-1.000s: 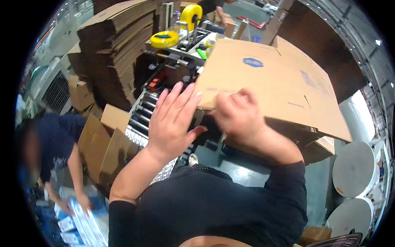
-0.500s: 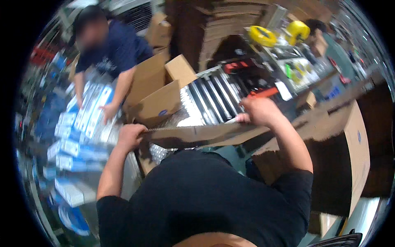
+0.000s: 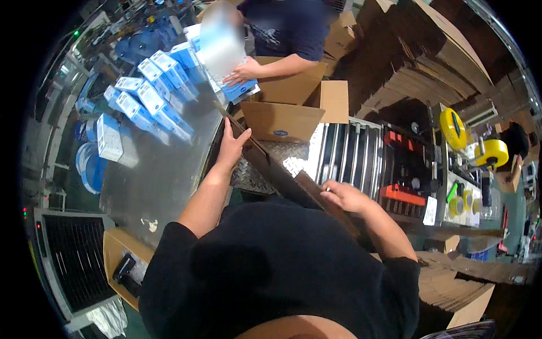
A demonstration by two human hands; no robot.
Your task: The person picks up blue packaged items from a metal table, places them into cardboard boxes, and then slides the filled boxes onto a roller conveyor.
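Observation:
A flat cardboard carton (image 3: 270, 164), seen nearly edge-on, slants in front of my chest from upper left to lower right. My left hand (image 3: 230, 148) grips its upper left end, thumb on one side and fingers on the other. My right hand (image 3: 345, 198) is closed on its edge toward the lower right end. Just beyond stands an open cardboard box (image 3: 282, 121) with its flaps up. It is beside the metal rollers (image 3: 353, 150) of a conveyor.
Blue and white boxes (image 3: 152, 99) stand on the grey table (image 3: 152, 181) at left, where a co-worker's hand (image 3: 244, 70) rests on more. Right of the rollers is a machine with red parts (image 3: 402, 195) and yellow tape rolls (image 3: 491, 153). Flat cardboard is stacked (image 3: 418, 73) behind.
My view has turned, so the table and rollers appear shifted. The flat carton has swung from nearly level to a slant, my left hand farther forward than my right. Both hands keep their hold.

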